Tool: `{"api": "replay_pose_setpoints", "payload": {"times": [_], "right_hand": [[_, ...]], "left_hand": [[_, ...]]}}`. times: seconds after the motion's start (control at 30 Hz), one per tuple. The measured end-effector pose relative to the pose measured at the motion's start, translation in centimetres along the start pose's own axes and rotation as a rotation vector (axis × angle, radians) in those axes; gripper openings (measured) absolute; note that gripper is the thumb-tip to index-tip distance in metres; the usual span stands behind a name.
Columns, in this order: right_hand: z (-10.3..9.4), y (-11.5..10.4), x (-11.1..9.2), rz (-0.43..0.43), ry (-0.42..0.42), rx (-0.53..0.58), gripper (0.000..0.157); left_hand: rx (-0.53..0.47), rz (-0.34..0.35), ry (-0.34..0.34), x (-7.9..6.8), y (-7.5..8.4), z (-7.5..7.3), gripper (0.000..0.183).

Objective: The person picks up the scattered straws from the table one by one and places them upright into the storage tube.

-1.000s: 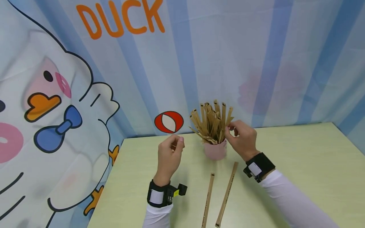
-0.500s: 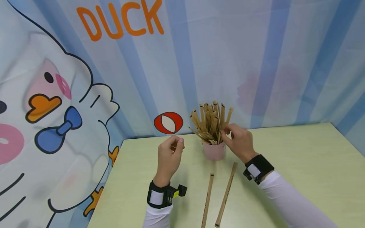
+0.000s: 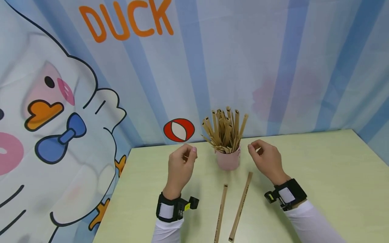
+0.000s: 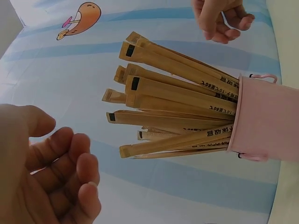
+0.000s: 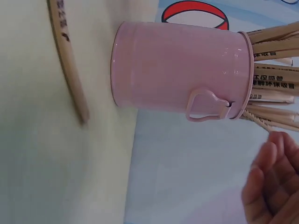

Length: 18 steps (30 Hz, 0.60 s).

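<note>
A pink metal pail [image 3: 228, 161] stands near the back of the table, packed with upright straws in brown paper wrappers [image 4: 182, 95]. The pail's small side handle [image 5: 205, 106] hangs down. To its right is my right hand [image 3: 267, 162], its fingers loosely curled around nothing, fingertips a short way off the rim. My left hand [image 3: 181, 170] hovers left of the pail with fingers loosely bent; the left wrist view shows its palm bare. In front of the pail, one wrapped straw [image 3: 221, 212] lies on the table beside a second wrapped straw [image 3: 241, 206], slightly slanted.
The pale wooden table [image 3: 328, 182] meets a blue striped curtain [image 3: 243, 60] right behind the pail. A big printed duck [image 3: 60, 141] covers the curtain at the left, and a red and white ball [image 3: 179, 130] is printed behind my left hand.
My right hand has drawn back from the straws on the pail's right side, moving right and slightly toward me, with nothing in it. The left hand has stayed in place.
</note>
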State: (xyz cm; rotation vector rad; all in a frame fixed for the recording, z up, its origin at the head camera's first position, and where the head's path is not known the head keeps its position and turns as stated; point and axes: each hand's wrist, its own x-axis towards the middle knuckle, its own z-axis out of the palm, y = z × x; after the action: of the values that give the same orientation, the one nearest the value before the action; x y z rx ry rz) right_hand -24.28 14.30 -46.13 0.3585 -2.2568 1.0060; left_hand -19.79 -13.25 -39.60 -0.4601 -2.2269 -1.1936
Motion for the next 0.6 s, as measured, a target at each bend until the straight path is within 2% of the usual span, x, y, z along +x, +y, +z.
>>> {"api": "replay_pose_setpoints", "payload": {"times": [0.07, 0.17, 0.33, 0.4, 0.6], "right_hand": [[-0.3, 0.1, -0.7, 0.063, -0.046, 0.015, 0.025], [-0.5, 0.3, -1.6, 0.106, -0.085, 0.031, 0.026], [-0.5, 0.7, -2.4, 0.119, -0.083, 0.034, 0.025], [-0.5, 0.7, -2.5, 0.121, -0.082, 0.037, 0.025], [-0.7, 0.7, -2.5, 0.114, -0.09, 0.059, 0.025]], "left_hand": [[0.033, -0.011, -0.045, -0.2, 0.1, 0.2, 0.029], [0.107, -0.051, -0.141, -0.6, 0.4, 0.8, 0.028], [0.226, -0.149, -0.356, -1.8, 1.0, 2.9, 0.022], [0.27, -0.164, -0.437, -2.4, 1.0, 3.8, 0.021], [0.388, -0.18, -0.724, -4.3, -0.6, 6.0, 0.027]]}}
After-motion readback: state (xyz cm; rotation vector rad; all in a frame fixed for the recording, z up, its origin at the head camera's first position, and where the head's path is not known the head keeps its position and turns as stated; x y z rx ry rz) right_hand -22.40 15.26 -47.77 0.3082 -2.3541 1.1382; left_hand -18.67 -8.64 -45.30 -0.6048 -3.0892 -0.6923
